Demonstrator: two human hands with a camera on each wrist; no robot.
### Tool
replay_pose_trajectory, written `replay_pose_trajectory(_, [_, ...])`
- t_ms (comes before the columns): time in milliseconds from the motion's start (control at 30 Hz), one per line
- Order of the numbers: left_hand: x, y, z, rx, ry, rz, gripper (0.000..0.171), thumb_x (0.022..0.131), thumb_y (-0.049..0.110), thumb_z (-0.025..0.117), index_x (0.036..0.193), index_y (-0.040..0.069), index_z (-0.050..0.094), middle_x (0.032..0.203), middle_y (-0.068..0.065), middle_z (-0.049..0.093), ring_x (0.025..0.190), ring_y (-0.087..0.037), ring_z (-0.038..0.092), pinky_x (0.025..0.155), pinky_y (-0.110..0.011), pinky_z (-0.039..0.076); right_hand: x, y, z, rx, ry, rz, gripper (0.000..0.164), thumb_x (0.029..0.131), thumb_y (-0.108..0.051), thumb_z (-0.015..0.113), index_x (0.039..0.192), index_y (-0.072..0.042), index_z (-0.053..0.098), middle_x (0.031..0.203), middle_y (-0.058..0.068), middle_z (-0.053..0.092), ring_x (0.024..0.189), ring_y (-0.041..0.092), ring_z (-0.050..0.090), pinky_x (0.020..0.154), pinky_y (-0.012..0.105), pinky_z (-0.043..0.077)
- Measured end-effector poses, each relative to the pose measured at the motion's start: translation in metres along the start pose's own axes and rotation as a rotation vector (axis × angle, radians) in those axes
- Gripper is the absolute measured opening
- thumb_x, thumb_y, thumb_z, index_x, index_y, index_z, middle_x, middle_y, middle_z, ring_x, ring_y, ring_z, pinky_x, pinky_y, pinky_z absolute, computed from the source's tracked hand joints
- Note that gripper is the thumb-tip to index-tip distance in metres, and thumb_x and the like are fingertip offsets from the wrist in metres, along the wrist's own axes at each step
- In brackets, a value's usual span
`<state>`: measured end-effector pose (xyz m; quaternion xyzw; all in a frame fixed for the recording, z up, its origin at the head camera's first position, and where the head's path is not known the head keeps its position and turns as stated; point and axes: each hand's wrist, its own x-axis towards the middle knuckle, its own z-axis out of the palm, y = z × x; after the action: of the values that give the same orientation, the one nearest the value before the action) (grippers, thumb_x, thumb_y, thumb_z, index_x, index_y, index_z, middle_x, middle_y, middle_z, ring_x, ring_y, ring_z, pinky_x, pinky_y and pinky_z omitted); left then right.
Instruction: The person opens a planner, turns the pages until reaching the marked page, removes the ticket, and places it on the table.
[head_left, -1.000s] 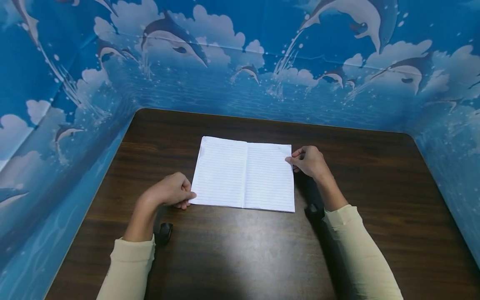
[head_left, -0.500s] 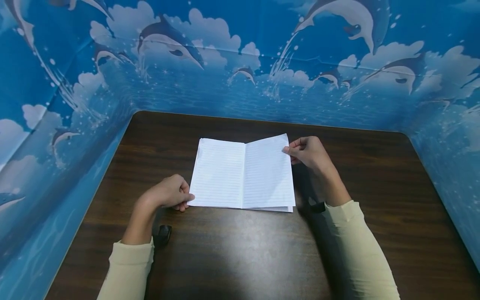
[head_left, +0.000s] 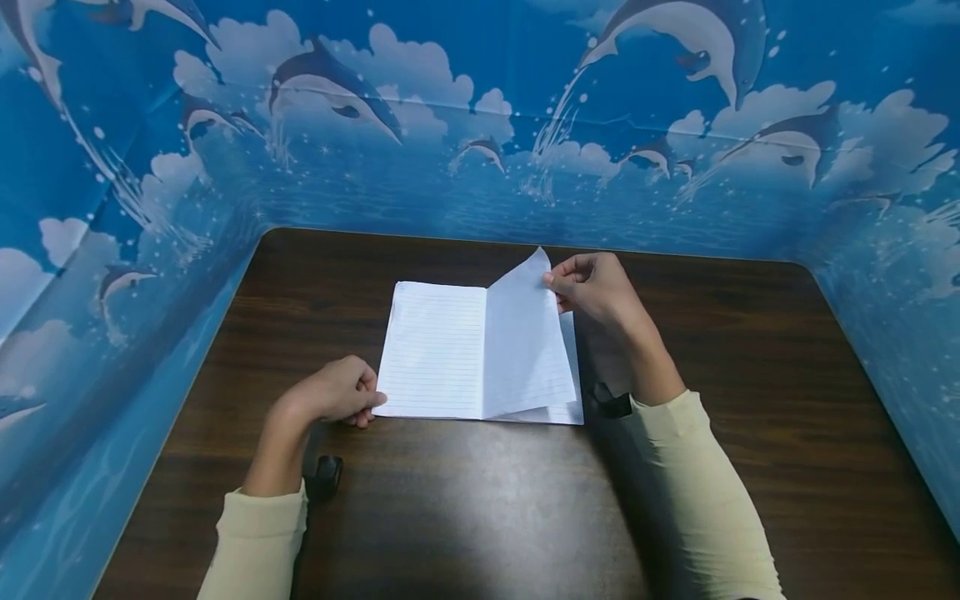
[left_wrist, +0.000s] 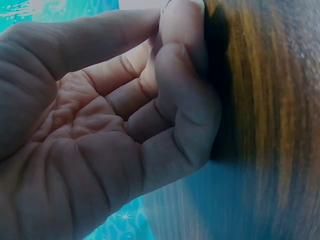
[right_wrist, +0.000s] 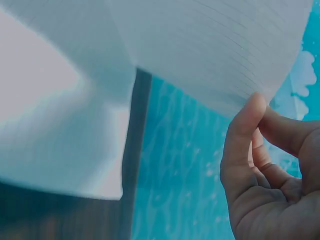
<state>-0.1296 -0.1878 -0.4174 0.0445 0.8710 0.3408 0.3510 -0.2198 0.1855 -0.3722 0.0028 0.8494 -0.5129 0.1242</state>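
Note:
A lined notebook (head_left: 435,350) lies spread on the dark wooden table, its left page flat. My right hand (head_left: 596,287) pinches the outer edge of a right-hand page (head_left: 525,342) between thumb and fingertips and holds it lifted and curved. Below that raised page, part of the sheet under it (head_left: 572,358) shows. In the right wrist view the fingers (right_wrist: 245,125) grip the page's edge. At the lower left corner of the notebook, my left hand (head_left: 337,390) pinches the edge with curled fingers; the left wrist view shows its palm and fingers (left_wrist: 185,100) close to the tabletop.
The brown wood-grain table (head_left: 450,517) spreads out around the notebook. A blue cloth printed with dolphins and clouds (head_left: 420,192) stands along the table's back and sides. A small black object (head_left: 326,475) is at the left wrist, another (head_left: 611,402) at the right wrist.
My right hand has raised the right-hand page from lying flat and carried its edge up and leftward, uncovering the sheet beneath. The left hand keeps its hold on the lower left corner.

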Motion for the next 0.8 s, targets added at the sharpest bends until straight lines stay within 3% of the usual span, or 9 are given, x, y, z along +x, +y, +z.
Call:
replay_pose_trajectory(233, [-0.004,0.000,0.001,-0.002,0.007,0.040,0.031,0.106,0.008,0.065,0.076,0.003,0.058,0.070,-0.007,0.065,0.063,-0.016,0.061,0.061,-0.028,0.048,0.004,-0.031,0.023,0.034,-0.022,-0.022,0.024,0.104,-0.021,0.073,0.112,0.002,0.073,0.087,0.011,0.074,0.068,0.017,0.072,0.070,0.032,0.065])
replay_pose_trajectory(467, [-0.008,0.000,0.002,-0.005,0.026,0.057,0.031,0.108,0.006,0.062,0.077,0.003,0.056,0.071,-0.007,0.065,0.063,-0.016,0.062,0.059,-0.028,0.047,0.006,-0.054,0.051,0.093,-0.042,-0.053,0.022,0.102,-0.022,0.076,0.105,0.000,0.075,0.082,0.010,0.073,0.068,0.019,0.070,0.072,0.038,0.066])
replay_pose_trajectory(667, [-0.009,0.000,0.005,-0.025,0.028,0.050,0.033,0.107,0.005,0.061,0.076,0.004,0.054,0.071,-0.008,0.064,0.062,-0.016,0.062,0.060,-0.029,0.048,0.011,-0.062,0.072,0.110,-0.061,-0.072,0.019,0.099,-0.020,0.079,0.102,-0.001,0.076,0.080,0.011,0.072,0.066,0.019,0.070,0.070,0.035,0.066])
replay_pose_trajectory(800, [-0.008,0.000,0.005,-0.038,0.026,0.030,0.034,0.108,0.005,0.061,0.075,0.005,0.052,0.071,-0.009,0.064,0.063,-0.017,0.063,0.060,-0.029,0.047,0.017,-0.064,0.085,0.134,-0.082,-0.076,0.017,0.099,-0.017,0.080,0.101,0.000,0.076,0.080,0.011,0.073,0.063,0.018,0.070,0.078,0.045,0.067])
